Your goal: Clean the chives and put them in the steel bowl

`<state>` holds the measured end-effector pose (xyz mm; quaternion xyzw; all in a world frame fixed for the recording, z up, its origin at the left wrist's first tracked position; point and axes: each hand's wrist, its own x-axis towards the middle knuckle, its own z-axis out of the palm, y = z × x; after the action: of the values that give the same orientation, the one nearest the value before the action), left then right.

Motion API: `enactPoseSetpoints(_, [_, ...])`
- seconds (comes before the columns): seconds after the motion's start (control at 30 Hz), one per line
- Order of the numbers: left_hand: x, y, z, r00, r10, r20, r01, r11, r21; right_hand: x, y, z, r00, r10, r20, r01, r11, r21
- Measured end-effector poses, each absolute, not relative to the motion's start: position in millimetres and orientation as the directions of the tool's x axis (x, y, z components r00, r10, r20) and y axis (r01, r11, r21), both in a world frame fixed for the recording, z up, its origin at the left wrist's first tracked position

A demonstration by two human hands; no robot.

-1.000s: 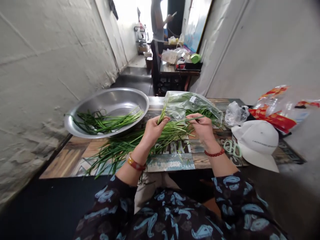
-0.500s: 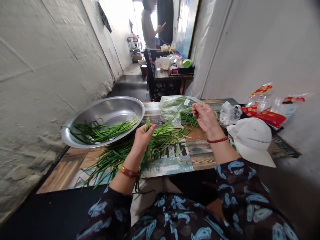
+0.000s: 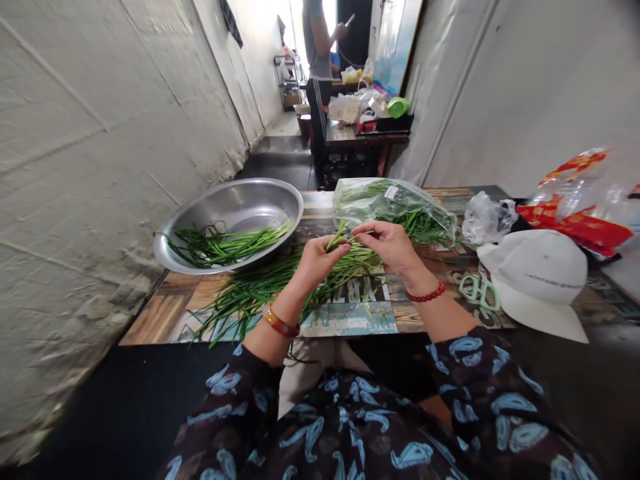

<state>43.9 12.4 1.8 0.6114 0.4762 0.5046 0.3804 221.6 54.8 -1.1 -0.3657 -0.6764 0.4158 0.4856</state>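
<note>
My left hand (image 3: 319,261) is closed around a small bunch of chives (image 3: 339,235), with the pale ends poking up past the thumb. Fingertips of my right hand (image 3: 393,248) pinch at a thin stalk right beside that bunch. Under both hands, a loose pile of long chives (image 3: 250,293) spreads across the patterned table (image 3: 350,320). More chives (image 3: 225,247) lie in a wide steel basin (image 3: 245,203) at the left. Behind my right hand, a clear plastic bag (image 3: 363,203) lies on its side with greens in it.
At the right are a crumpled clear bag (image 3: 487,217), pale green scissors (image 3: 480,291), a white cap (image 3: 540,273) and a red-and-clear package (image 3: 575,223). A person (image 3: 320,67) stands beyond the table holding a phone-like object, near a second cluttered table (image 3: 345,133). Walls flank both sides.
My right hand has come left and down to meet my left hand at the bunch; before, they were apart. The view has shifted, bringing the scissors fully into sight.
</note>
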Motion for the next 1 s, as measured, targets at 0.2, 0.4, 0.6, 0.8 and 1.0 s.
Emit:
enactPoseSetpoints(0.2, [29.3,2.8,-5.7,0.055,0.949,0.31,0.495,-0.295,0.817,232.8,58.7,-6.4,-0.173,0.903,0.394,0.208,0.425,-0.881])
enactPoseSetpoints(0.4, [18.9,-1.8,-11.1,0.048,0.931,0.362,0.604,-0.316,0.732,256.9,69.5,-10.6,0.048,0.924,0.379,0.118,0.371,-0.921])
enactPoseSetpoints(0.6, [25.4,-2.7,-13.3,0.165,0.89,0.426,0.714,-0.406,0.571,223.2,47.3,-19.3,-0.282,0.838,0.467,0.268,0.536,-0.801])
enactPoseSetpoints(0.8, [16.8,-11.2,-14.2,0.132,0.897,0.422,0.836,-0.329,0.438,206.8,59.6,-34.5,-0.079,0.959,0.273,-0.01,0.273,-0.962])
enactPoseSetpoints(1.0, [-16.4,-11.3,-13.6,-0.245,0.916,0.316,0.447,-0.183,0.875,238.2,73.0,-45.5,-0.039,0.955,0.293,0.127,0.296,-0.947])
